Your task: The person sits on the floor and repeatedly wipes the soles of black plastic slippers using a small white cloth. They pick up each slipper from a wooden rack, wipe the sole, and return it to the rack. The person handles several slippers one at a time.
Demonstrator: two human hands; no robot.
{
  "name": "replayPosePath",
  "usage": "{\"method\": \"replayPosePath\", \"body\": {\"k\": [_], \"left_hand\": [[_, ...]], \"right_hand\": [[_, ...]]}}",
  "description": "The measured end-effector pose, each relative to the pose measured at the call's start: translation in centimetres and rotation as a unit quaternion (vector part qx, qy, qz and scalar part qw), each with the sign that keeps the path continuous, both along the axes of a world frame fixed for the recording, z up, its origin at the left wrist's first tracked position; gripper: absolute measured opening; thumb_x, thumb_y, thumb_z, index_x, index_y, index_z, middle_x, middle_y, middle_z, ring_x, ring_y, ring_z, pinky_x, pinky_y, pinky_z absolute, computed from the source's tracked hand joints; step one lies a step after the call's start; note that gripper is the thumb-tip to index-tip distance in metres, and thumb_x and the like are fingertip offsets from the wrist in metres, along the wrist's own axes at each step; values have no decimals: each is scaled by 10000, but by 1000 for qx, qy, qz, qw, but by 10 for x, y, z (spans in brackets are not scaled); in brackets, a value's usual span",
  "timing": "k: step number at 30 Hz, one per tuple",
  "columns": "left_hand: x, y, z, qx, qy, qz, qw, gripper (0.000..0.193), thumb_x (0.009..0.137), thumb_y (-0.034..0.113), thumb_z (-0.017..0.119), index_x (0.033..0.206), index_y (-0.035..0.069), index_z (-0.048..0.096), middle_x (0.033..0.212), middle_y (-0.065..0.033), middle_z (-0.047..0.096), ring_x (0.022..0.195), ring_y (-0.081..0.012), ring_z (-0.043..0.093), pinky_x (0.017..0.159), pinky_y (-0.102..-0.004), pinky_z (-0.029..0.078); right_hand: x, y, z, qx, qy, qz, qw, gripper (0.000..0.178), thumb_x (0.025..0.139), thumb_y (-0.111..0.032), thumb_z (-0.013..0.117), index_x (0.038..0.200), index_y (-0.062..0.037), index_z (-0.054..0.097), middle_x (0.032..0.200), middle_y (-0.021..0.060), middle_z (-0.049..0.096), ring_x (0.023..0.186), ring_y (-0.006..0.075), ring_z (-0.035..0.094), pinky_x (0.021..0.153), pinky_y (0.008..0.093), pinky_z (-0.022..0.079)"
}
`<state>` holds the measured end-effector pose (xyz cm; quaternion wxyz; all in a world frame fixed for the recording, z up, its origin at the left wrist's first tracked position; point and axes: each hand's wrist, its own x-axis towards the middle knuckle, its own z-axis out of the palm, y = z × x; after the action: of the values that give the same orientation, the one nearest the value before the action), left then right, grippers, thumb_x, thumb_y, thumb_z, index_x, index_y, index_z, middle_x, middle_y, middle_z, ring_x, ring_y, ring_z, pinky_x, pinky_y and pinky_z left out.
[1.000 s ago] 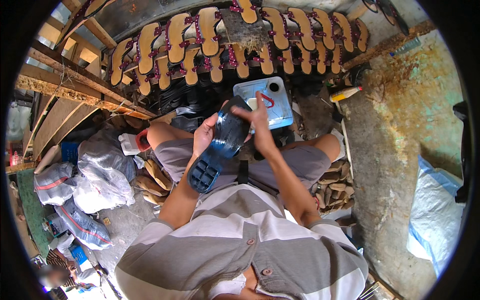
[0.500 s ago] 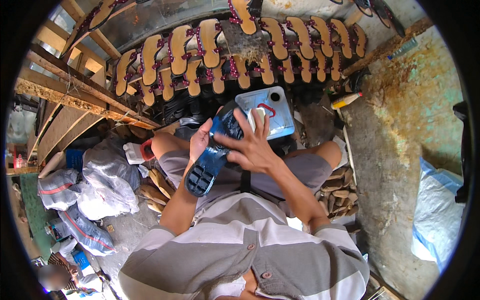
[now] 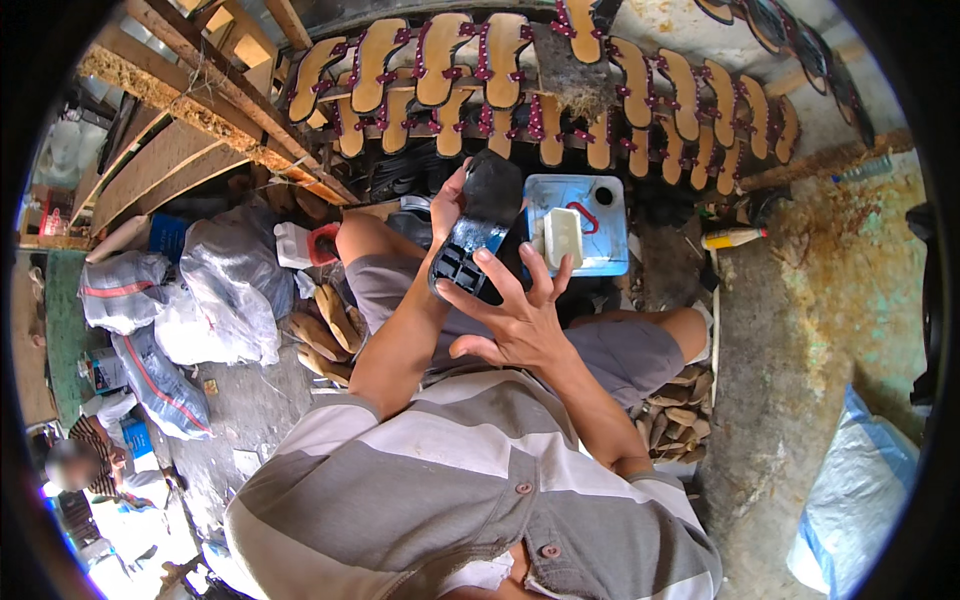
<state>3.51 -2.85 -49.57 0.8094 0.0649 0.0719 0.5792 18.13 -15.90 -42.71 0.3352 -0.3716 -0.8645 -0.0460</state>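
A black shoe sole [image 3: 491,196] is tilted over my lap, with a wet shine across its middle and a grid of hollows at its heel end. My left hand [image 3: 448,207] grips it along the left edge. My right hand [image 3: 528,318] has its fingers spread, the fingertips at the heel end; nothing shows in its grasp. Just beyond that hand, a small off-white rectangular tub [image 3: 563,237] sits on a light blue square can [image 3: 612,255] with a red handle and a round dark opening.
Racks of tan sandals [image 3: 443,60] with dotted maroon straps line the far side. Wooden shoe lasts [image 3: 321,338] lie on my left, near plastic sacks [image 3: 225,290]. A yellow bottle [image 3: 733,238] lies at right. Another person [image 3: 100,455] sits at lower left.
The sole has turned more upright in my left hand. My right hand has moved from its middle down to the heel end. The whole view has shifted, uncovering the off-white tub.
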Motion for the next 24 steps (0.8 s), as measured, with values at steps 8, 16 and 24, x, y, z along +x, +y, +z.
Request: {"method": "replayPosePath", "body": {"k": [8,16,24], "left_hand": [[-2,-12,47,-81,28,60,994,406,1030,387,507,1216,60,660,1137,-153,740,1019,-351,719,973,-580,554],[-10,-21,79,1,28,87,996,370,1016,352,562,1315,137,609,1257,-148,689,1101,-356,687,1000,-602,531],[6,-41,85,45,48,98,993,591,1086,464,424,1578,142,367,1441,-153,588,1271,-330,610,1113,-496,466]], "right_hand": [[-8,14,22,-33,24,-52,998,594,918,-771,453,1310,-400,702,1532,62,428,1429,400,258,1176,654,-63],[-1,31,24,-108,26,-124,986,598,931,-742,466,1328,-357,695,1531,91,408,1397,392,270,1169,641,-22],[-6,41,27,-140,13,-95,985,630,901,-787,469,1380,-413,638,1663,126,225,1474,525,148,1084,804,-28]]}}
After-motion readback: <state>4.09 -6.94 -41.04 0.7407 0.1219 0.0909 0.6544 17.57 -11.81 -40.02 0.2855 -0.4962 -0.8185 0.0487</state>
